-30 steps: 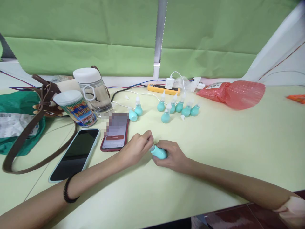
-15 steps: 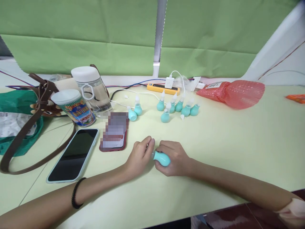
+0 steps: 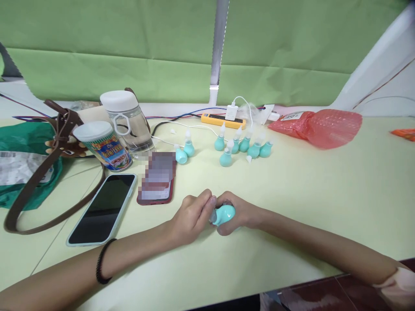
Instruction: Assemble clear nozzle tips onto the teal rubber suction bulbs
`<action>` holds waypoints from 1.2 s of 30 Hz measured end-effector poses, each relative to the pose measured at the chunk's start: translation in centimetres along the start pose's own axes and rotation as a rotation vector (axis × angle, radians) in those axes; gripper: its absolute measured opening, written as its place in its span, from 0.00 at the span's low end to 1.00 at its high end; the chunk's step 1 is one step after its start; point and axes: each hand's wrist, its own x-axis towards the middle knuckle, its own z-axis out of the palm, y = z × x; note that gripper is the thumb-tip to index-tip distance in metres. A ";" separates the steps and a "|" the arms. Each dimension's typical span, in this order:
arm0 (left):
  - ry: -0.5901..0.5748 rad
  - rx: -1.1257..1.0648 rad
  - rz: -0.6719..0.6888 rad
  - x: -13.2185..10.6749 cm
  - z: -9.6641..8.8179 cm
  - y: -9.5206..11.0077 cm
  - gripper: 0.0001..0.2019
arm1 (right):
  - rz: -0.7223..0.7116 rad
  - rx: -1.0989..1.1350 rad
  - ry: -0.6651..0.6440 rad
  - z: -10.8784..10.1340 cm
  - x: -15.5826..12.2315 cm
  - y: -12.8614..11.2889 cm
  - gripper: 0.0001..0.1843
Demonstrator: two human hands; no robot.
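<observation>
Between my hands, above the near part of the table, is a turquoise bulb nasal aspirator [image 3: 226, 214], lying on its side with its neck pointing left. My right hand [image 3: 238, 211] curls around the bulb, thumb below and fingers above. My left hand [image 3: 194, 216] closes on the clear tip at the neck; most of that tip is hidden by the fingers. Further back stand several more turquoise aspirators with clear tips, one of them a front aspirator [image 3: 226, 159]. To their left are an upright aspirator [image 3: 189, 148] and a tipped bulb [image 3: 181, 156].
A red-cased phone [image 3: 157, 179] and a pale-cased phone [image 3: 102, 210] lie left of my hands. Behind them stand a noodle cup [image 3: 112, 151] and a water bottle [image 3: 136, 134]. A yellow power strip [image 3: 210, 119] and red bubble wrap [image 3: 330, 127] are at the back.
My right hand has changed its grip on the bulb, its thumb now showing along the near side. The left hand has shifted slightly right, closer against the neck.
</observation>
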 end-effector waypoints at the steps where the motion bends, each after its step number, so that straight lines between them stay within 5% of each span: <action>1: -0.020 0.031 0.030 0.1 -0.2 0.0 0.11 | 0.035 0.079 -0.018 0.0 0.0 0.0 0.07; 8: -0.068 0.304 0.414 0.7 -1.2 -0.8 0.14 | 0.226 0.413 -0.074 0.2 0.0 0.3 0.06; 13: 0.092 0.398 0.386 0.7 -1.1 -0.9 0.15 | 0.256 0.592 0.150 0.2 0.3 0.4 0.16; 18: 0.194 0.429 0.386 0.8 -1.3 -1.4 0.14 | 0.197 0.512 0.137 0.5 0.2 0.5 0.20; 22: 0.204 0.260 0.117 0.5 -0.7 -1.1 0.12 | 0.040 0.435 0.337 1.5 -0.2 0.7 0.18; 27: 0.269 -0.099 -0.276 0.3 0.6 -0.4 0.14 | -0.165 -0.021 0.622 2.2 -0.2 1.4 0.15; 36: 0.180 -0.643 -0.522 1.0 0.3 0.6 0.16 | -0.559 -0.659 0.583 0.7 -0.4 1.2 0.11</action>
